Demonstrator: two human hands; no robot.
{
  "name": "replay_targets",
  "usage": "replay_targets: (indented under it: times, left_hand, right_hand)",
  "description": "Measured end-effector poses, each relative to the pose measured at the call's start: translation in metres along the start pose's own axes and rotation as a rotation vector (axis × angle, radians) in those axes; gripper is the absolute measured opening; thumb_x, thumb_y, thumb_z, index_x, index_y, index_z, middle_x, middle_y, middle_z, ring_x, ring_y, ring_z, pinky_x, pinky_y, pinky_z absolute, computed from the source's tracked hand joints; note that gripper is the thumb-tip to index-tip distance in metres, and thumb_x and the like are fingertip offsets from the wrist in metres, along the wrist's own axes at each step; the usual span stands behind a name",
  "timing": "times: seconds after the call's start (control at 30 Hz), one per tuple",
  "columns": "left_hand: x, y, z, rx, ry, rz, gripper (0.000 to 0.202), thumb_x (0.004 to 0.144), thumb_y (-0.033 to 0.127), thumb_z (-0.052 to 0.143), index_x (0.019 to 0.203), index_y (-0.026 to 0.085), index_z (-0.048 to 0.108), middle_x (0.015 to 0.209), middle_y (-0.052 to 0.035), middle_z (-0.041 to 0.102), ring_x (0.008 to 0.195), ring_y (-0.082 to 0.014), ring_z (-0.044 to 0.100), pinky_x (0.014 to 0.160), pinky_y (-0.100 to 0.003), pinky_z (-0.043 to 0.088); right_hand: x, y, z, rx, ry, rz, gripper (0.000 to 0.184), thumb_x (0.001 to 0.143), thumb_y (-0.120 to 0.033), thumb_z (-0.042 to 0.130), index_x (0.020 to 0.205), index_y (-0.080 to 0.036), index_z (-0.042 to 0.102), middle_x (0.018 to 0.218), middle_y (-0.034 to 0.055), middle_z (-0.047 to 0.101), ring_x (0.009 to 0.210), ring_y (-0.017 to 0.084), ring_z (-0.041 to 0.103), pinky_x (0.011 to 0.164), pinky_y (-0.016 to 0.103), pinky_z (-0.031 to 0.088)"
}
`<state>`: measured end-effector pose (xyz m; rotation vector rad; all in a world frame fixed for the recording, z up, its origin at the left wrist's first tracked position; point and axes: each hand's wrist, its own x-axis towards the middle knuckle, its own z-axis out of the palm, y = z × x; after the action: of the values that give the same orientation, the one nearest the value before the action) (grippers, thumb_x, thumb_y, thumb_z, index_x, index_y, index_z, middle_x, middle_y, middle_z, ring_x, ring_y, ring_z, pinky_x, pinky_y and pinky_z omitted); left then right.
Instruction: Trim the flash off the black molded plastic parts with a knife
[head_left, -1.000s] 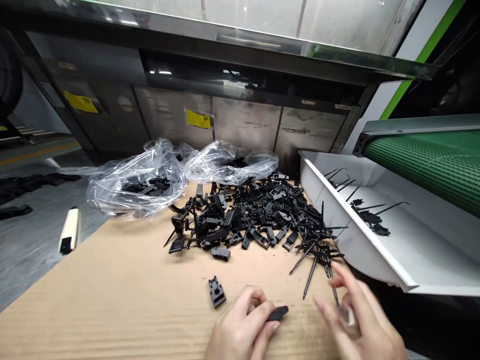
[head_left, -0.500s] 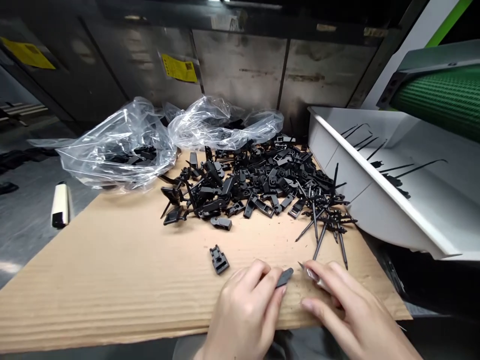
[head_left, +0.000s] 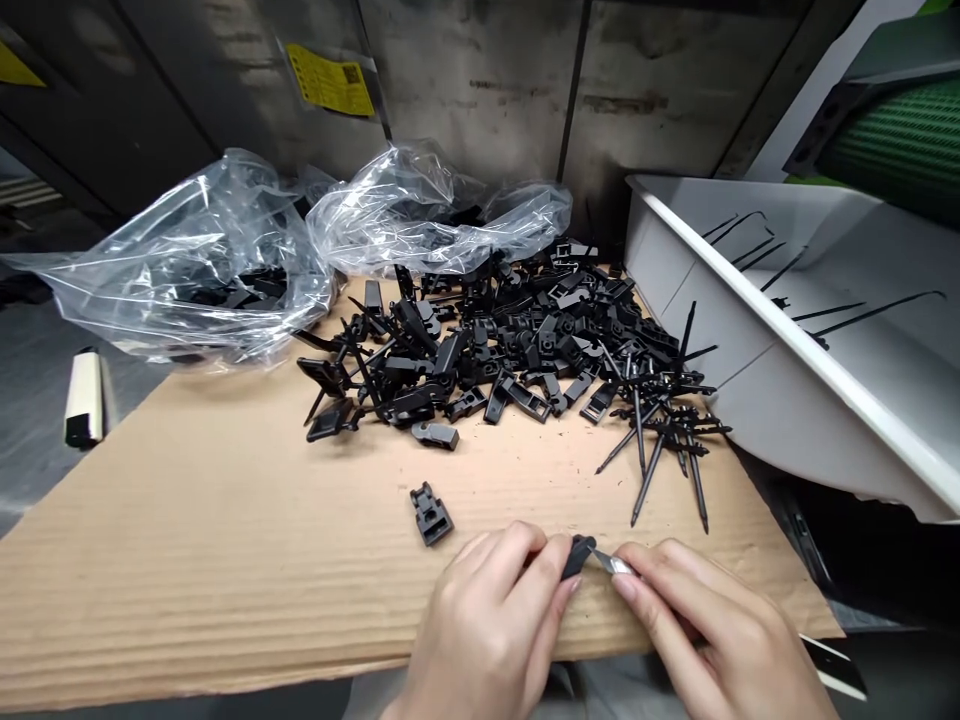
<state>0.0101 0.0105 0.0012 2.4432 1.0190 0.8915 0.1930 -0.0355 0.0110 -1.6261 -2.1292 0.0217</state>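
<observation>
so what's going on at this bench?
A person is working bare-handed over a cardboard sheet. The left hand grips a small black part; the right hand holds a pointed blade with its tip right at the part's end, though I can't tell if it touches. One loose black piece lies just beyond the left hand. Farther back is a heap of black parts, with clear plastic bags behind it.

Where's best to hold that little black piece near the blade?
Probably pinch the black piece by its left end, from the left as the left hand does: it is slim, and its exposed right end lies close to the blade.
</observation>
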Motion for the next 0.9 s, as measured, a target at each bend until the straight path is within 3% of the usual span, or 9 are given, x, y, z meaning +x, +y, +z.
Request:
replay_targets:
  times: [0.37, 0.9]
  left_hand:
    - [0.0012, 0.0001, -0.0011, 0.028, 0.058, 0.068, 0.019, 0.085, 0.011, 0.048, 0.099, 0.010, 0.060, 0.078, -0.0071, 0.063, 0.066, -0.0185, 0.058, 0.061, -0.029, 0.048]
    - [0.0017, 0.0004, -0.0009, 0.037, 0.021, 0.032, 0.018, 0.085, 0.012, 0.045, 0.095, 0.011, 0.060, 0.073, -0.0071, 0.061, 0.064, -0.0195, 0.057, 0.058, -0.030, 0.048]
  right_hand:
    - [0.0022, 0.0020, 0.0018, 0.020, 0.005, -0.061, 0.019, 0.087, -0.021, 0.042, 0.092, -0.021, 0.061, 0.080, 0.0005, 0.070, 0.070, 0.014, 0.068, 0.064, 0.021, 0.054]
    - [0.0053, 0.0014, 0.0005, 0.097, -0.100, -0.001, 0.019, 0.086, -0.020, 0.043, 0.092, -0.022, 0.060, 0.076, 0.0007, 0.066, 0.066, 0.013, 0.065, 0.063, 0.021, 0.053]
